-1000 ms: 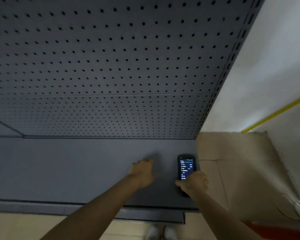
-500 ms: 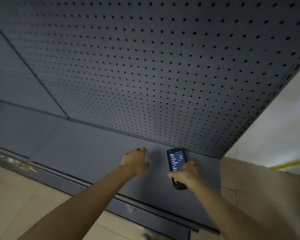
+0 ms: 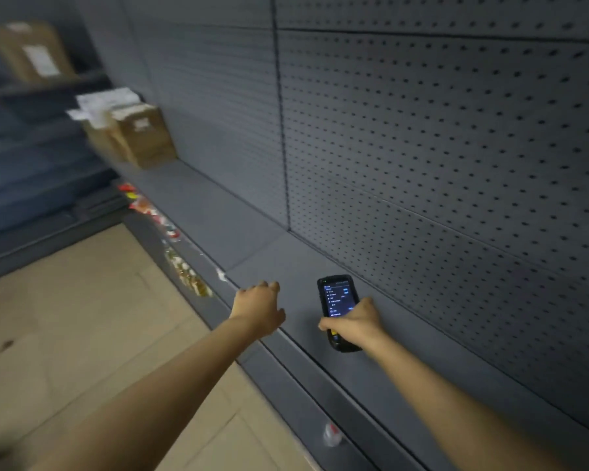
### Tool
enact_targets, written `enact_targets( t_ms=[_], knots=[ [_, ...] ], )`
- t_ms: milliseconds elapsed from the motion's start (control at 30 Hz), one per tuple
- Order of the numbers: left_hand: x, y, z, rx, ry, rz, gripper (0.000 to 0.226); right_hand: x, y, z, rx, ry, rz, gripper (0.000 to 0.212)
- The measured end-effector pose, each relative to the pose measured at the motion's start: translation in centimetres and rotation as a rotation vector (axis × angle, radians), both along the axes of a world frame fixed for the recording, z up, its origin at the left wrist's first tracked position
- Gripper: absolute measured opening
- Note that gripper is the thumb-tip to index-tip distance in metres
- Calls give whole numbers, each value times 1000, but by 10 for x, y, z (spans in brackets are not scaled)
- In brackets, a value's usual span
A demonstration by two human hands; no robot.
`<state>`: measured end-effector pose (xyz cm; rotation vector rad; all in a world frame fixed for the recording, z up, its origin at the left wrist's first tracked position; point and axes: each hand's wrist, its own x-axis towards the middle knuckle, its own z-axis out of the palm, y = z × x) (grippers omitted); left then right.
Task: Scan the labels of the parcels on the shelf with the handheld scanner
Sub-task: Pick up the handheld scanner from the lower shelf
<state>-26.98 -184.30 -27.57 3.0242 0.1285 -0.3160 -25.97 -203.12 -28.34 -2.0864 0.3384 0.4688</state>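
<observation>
The right hand (image 3: 356, 322) grips the handheld scanner (image 3: 337, 302), screen lit, above the shelf (image 3: 198, 202). The left hand (image 3: 259, 309) hangs loosely curled, holding nothing. Parcels (image 3: 140, 134) sit well apart.

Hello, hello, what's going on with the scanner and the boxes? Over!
Right hand holds scanner, screen lit. Left hand empty, over shelf. Boxes far down to the left, blurred. Nothing in the way.

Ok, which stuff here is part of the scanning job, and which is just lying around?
Job:
handheld scanner, in the right hand
cardboard parcels far along the shelf
upper parcel

Lying about:
coloured tags on the shelf edge
pegboard
</observation>
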Motion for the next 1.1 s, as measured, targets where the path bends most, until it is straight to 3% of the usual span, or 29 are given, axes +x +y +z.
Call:
enact_targets(
  t_ms=[100,500,867,1033,1100],
  knots=[
    [-14,62,13,13,-47,116,52,9,60,12,-13,-96,125,70],
    [-33,242,44,105,-181,483,49,55,266,29,101,-161,465,79],
    [-17,368,59,127,-203,738,44,116,423,41,247,-107,739,85],
    [-17,435,52,140,-167,809,44,127,502,39,350,-8,851,112],
    [-15,467,54,154,-158,824,43,132,537,40,401,37,867,110]
  ],
)
